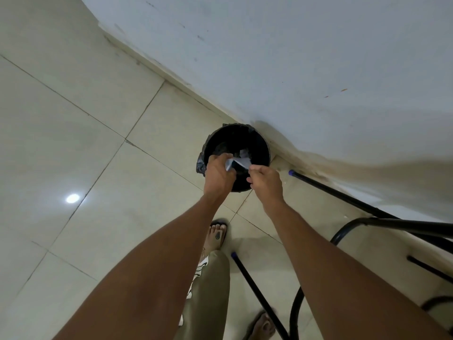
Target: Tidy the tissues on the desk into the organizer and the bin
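A round black bin (259,141) lined with a black bag stands on the floor against the wall. Both my hands are over its opening. My left hand (218,174) is closed on a crumpled white tissue (239,162), and my right hand (266,181) pinches the other end of the same tissue with its fingertips. A bit of white tissue lies inside the bin near the top of the held piece. The desk and the organizer are out of view.
Black metal chair legs (343,197) with blue tips stand to the right of the bin and near my feet (217,238). A pale wall (294,57) runs diagonally behind the bin. Cream floor tiles (73,143) spread to the left.
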